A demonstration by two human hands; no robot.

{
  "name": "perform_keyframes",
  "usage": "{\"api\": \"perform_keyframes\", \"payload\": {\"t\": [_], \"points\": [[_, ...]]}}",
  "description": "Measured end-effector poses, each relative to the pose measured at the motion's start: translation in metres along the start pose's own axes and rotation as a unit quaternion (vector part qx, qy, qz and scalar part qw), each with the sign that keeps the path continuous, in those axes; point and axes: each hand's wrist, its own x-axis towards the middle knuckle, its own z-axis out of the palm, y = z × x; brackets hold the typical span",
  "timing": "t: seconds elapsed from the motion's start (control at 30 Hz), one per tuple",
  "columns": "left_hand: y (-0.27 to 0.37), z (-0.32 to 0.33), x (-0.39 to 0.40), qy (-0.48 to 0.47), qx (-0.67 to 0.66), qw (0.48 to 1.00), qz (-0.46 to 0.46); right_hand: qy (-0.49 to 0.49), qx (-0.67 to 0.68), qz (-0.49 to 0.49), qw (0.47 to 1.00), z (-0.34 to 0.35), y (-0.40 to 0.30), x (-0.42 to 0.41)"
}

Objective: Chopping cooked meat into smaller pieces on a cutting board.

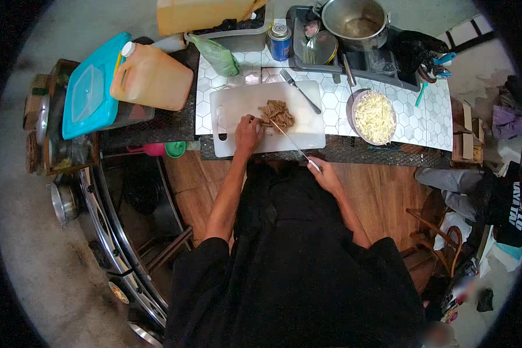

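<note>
My right hand point(326, 175) grips the white handle of a knife point(293, 142) at the near edge of a white plastic cutting board point(239, 100). The blade slants up and left over the board, its tip at a small pile of brown sliced food strips point(278, 112), perhaps cooked meat. Bent over the board, my left hand point(248, 134) has its fingertips at the pile's left near side. Whether a piece is pinched in them is too small to tell. A metal fork point(301, 92) lies across the board's right part.
Right of the board stands a bowl point(353, 104) heaped with pale shreds point(375, 116), like cabbage. Behind are a green plastic bag point(217, 55), a blue can point(280, 43) and a grey tray point(302, 65) holding a metal pot point(354, 21). Leftward stands an orange-tinted jug point(156, 78) near a turquoise lid point(91, 95).
</note>
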Motion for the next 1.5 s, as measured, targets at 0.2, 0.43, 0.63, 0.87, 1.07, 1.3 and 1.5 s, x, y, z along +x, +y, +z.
{"api": "perform_keyframes", "payload": {"t": [0.2, 0.43, 0.63, 0.87, 1.07, 1.3, 1.5], "points": [[0.0, -0.001, 0.001, 0.003, -0.033, 0.999, -0.013, 0.008, -0.005, 0.022, 1.0, 0.008, 0.001, -0.006], [-0.005, -0.005, 0.01, 0.02, -0.04, 0.999, 0.019, 0.046, -0.028, 0.062, 0.997, 0.016, -0.018, -0.008], [-0.006, 0.0, 0.017, -0.044, 0.002, 0.998, 0.044, 0.083, 0.001, 0.072, 0.994, 0.034, -0.015, -0.016], [-0.01, -0.002, 0.016, -0.056, 0.009, 0.997, 0.055, 0.11, 0.016, 0.055, 0.992, 0.047, -0.005, -0.024], [-0.015, -0.006, 0.01, -0.034, -0.041, 0.997, 0.064, 0.101, 0.016, 0.07, 0.992, 0.048, -0.024, -0.029], [-0.017, -0.018, -0.009, -0.029, -0.044, 0.997, 0.053, 0.108, 0.03, 0.07, 0.991, 0.052, -0.026, -0.032], [-0.012, -0.017, -0.015, -0.015, -0.042, 0.997, 0.059, 0.117, 0.029, 0.066, 0.99, 0.058, -0.023, -0.031]]}}
